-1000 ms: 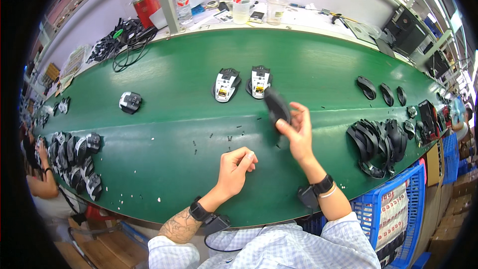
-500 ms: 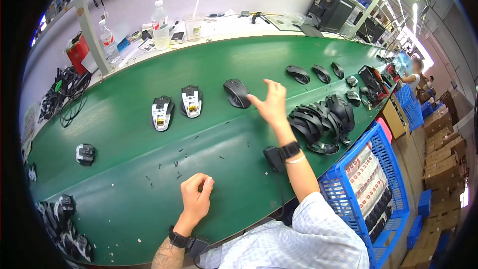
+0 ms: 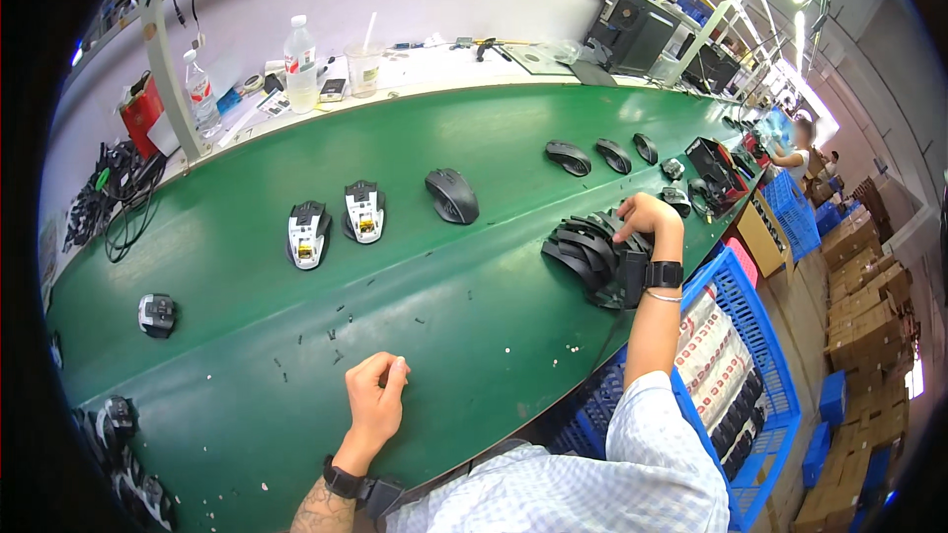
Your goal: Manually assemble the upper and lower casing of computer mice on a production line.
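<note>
Across one green worktable [image 3: 494, 355], two hands, one left hand [image 3: 375, 400] and one right hand [image 3: 647, 214], share space with four whole black mice [image 3: 452, 196], two white-and-black mice with open undersides [image 3: 364, 212] and one grey-and-white part [image 3: 156, 315]. One heap of black shells [image 3: 583, 249] overlaps too closely to count, and the tiny dark pieces [image 3: 334, 334] are too small to tally surely. Two clear bottles [image 3: 301, 69], one plastic cup [image 3: 363, 72] and one straw [image 3: 370, 32] line the shelf, while two black wristbands [image 3: 664, 274] and one pale bracelet [image 3: 664, 297] complete the count.
</note>
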Demonstrator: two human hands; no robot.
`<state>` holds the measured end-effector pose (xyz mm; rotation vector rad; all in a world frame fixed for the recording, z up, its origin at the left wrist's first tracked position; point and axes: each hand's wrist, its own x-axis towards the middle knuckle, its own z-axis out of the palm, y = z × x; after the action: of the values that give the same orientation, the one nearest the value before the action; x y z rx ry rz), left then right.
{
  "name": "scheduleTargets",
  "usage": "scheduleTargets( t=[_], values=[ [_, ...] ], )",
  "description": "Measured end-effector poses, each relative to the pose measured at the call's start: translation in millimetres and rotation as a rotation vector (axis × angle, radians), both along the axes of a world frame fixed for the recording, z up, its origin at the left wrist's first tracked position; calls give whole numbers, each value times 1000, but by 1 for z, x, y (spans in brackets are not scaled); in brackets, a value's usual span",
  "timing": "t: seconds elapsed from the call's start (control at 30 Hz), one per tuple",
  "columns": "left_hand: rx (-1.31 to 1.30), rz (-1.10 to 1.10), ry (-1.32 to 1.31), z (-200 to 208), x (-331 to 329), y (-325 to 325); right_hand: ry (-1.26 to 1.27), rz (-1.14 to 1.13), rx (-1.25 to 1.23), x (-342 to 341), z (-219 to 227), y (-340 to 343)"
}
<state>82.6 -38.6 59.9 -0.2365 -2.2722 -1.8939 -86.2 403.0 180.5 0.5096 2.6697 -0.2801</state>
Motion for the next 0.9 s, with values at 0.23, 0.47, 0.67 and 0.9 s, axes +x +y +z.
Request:
scheduleTargets(
  t=[0.23, 0.47, 0.67, 0.9],
  values=[
    [-17, -21, -18, 1, 1, -1, 46, 8, 3, 31, -8, 9],
    [-28, -20, 11, 4, 0, 0, 208, -30, 40, 53, -37, 20],
    [-32, -22, 13, 2, 0, 1, 197, -58, -11, 57, -37, 29],
    [-42, -21, 5, 3, -1, 2, 130, -61, -3, 54, -34, 37]
  ],
)
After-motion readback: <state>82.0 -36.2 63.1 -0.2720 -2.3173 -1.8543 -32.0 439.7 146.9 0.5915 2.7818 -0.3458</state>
